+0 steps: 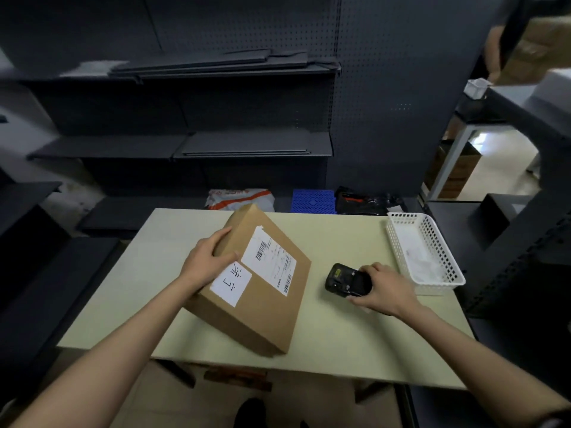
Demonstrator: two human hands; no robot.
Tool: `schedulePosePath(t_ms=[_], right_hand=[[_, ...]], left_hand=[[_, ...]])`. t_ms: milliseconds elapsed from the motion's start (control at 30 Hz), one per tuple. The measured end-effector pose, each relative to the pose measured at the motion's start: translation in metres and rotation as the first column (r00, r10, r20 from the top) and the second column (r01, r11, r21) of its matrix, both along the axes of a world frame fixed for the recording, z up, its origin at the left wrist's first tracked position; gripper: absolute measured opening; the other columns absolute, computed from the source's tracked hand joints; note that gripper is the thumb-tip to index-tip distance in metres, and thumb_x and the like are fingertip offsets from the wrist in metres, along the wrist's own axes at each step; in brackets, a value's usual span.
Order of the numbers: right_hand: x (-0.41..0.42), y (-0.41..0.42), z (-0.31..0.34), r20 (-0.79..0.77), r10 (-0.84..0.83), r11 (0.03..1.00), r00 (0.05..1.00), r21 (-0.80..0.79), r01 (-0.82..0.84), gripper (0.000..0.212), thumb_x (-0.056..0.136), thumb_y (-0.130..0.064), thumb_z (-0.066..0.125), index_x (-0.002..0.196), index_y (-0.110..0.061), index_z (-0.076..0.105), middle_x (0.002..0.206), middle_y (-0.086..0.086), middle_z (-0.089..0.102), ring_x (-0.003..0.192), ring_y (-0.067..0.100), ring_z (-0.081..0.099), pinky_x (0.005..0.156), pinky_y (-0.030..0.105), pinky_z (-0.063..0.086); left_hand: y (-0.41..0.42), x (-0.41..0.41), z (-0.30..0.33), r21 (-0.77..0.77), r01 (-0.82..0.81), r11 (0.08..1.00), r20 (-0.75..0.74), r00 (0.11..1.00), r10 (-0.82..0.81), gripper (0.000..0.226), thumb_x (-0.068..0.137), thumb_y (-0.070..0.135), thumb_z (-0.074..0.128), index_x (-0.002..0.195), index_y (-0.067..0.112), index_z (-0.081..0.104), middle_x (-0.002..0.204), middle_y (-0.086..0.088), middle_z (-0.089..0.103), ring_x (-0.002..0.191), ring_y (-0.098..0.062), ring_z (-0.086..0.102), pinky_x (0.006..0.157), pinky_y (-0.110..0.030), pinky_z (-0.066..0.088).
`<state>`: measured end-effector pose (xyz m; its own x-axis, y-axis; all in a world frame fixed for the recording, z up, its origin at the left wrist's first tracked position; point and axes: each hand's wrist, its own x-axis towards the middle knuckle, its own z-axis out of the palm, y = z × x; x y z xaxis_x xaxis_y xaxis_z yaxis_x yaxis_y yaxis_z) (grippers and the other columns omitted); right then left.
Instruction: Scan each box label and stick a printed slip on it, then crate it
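The cardboard box (251,278) lies skewed at the table (340,341) centre, its label (269,261) up. The left hand (207,261) grips its left edge; the right hand (381,288), well apart rightward, grips the black scanner (344,280).

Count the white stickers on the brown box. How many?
2. A barcode label on the box top, and a handwritten slip beside it, near the left hand. Other faces are hidden.

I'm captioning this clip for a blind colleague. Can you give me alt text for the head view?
A person's left hand holds a tilted cardboard box bearing two white labels, while the right hand grips a black scanner on a pale table. A white basket sits at right.
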<state>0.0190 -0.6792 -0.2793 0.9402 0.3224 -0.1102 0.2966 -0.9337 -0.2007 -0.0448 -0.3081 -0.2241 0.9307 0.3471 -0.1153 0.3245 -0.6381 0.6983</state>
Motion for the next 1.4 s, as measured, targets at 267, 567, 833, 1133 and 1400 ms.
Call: schedulePosePath(t_ms=[267, 567, 833, 1133, 1400], right_hand=[[0.009, 0.045, 0.036, 0.065, 0.14, 0.99, 0.988, 0.022, -0.142, 0.07, 0.061, -0.072, 0.063, 0.118, -0.031, 0.055, 0.109, -0.01, 0.056, 0.108, 0.012, 0.053, 0.08, 0.029, 0.044], [0.008, 0.055, 0.035, 0.071, 0.188, 0.982, 0.98, -0.016, -0.188, 0.069, 0.061, -0.072, 0.062, 0.115, -0.03, 0.057, 0.107, -0.01, 0.057, 0.104, 0.013, 0.053, 0.075, 0.028, 0.043], [0.002, 0.039, 0.017, 0.032, 0.086, 0.995, 0.996, 0.05, -0.087, 0.074, 0.063, -0.072, 0.063, 0.122, -0.031, 0.048, 0.115, -0.012, 0.054, 0.111, 0.011, 0.051, 0.076, 0.029, 0.045], [-0.024, -0.024, -0.043, -0.148, -0.07, 0.994, 0.987, -0.092, 0.057, 0.08, 0.066, -0.071, 0.064, 0.13, -0.027, 0.042, 0.123, -0.009, 0.051, 0.116, 0.014, 0.049, 0.078, 0.031, 0.046], [-0.031, -0.042, -0.07, -0.202, -0.13, 0.987, 0.971, -0.122, 0.107, 0.081, 0.064, -0.072, 0.066, 0.126, -0.026, 0.044, 0.123, -0.007, 0.051, 0.117, 0.016, 0.049, 0.078, 0.032, 0.046]], left_hand=[[-0.007, 0.001, 0.0, 0.126, -0.014, 0.992, -0.007, 1.0, 0.015, 0.064, 0.083, 0.043, 0.063, 0.14, 0.047, 0.034, 0.135, -0.004, 0.046, 0.116, -0.024, 0.051, 0.093, -0.037, 0.043], [-0.01, 0.0, -0.002, 0.15, -0.033, 0.988, -0.007, 0.999, 0.035, 0.064, 0.081, 0.044, 0.063, 0.138, 0.05, 0.034, 0.134, -0.004, 0.047, 0.115, -0.025, 0.05, 0.094, -0.039, 0.045], [-0.003, -0.004, -0.018, -0.024, -0.068, 0.997, -0.019, 0.998, 0.068, 0.063, 0.084, 0.042, 0.065, 0.139, 0.046, 0.035, 0.133, -0.004, 0.048, 0.117, -0.025, 0.05, 0.095, -0.041, 0.044], [-0.027, -0.034, -0.069, -0.451, -0.202, 0.87, -0.1, 0.979, 0.176, 0.062, 0.089, 0.032, 0.064, 0.142, 0.04, 0.033, 0.122, -0.006, 0.053, 0.096, -0.018, 0.06, 0.069, -0.028, 0.048], [-0.033, -0.034, -0.105, -0.558, -0.243, 0.793, -0.133, 0.97, 0.203, 0.056, 0.092, 0.029, 0.059, 0.14, 0.042, 0.034, 0.118, -0.011, 0.061, 0.095, -0.024, 0.066, 0.069, -0.035, 0.054]])
